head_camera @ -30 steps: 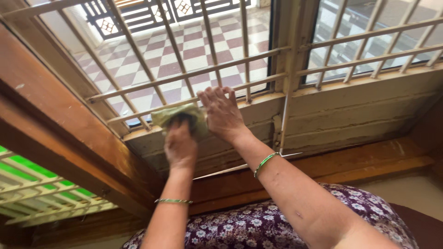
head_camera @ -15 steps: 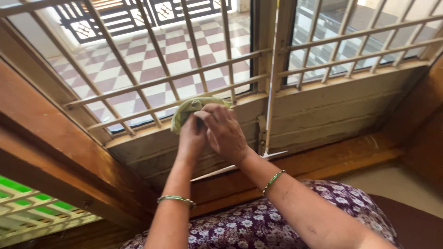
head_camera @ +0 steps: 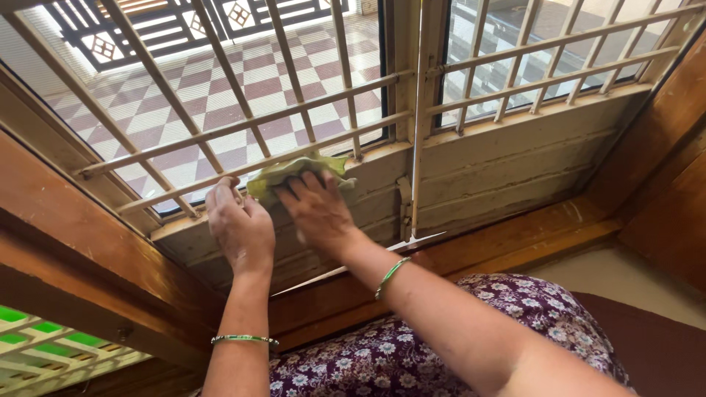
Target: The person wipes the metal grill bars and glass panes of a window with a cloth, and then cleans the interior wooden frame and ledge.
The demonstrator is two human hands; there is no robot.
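- Where the lower rail of the window grille (head_camera: 243, 165) meets the sill, a crumpled yellow-green cloth (head_camera: 294, 170) lies bunched against the pale bars, resting on the ledge of the window frame (head_camera: 515, 147).
- The right hand (head_camera: 318, 209) lies flat on top of the cloth, fingers spread and pressing it down onto the ledge rather than pinching it; the fingertips reach the cloth's upper edge.
- The left hand (head_camera: 237, 224) sits just beside it on the left, back of the hand toward us, fingers curled up toward the cloth's left end; whether they actually grip the fabric I cannot tell, as the knuckles hide it.
- Each wrist carries a thin green bangle: the left bangle (head_camera: 244, 340) low on the forearm, the right bangle (head_camera: 390, 276) near the wrist.
- Beyond the bars, a red-and-white checked floor (head_camera: 220, 95) shows outside.
- A vertical metal post (head_camera: 418, 125) divides the two window panels just right of the hands.
- Below the forearms, purple flowered fabric (head_camera: 456, 345) covers the person's lap, beside the dark wooden sill (head_camera: 515, 246).
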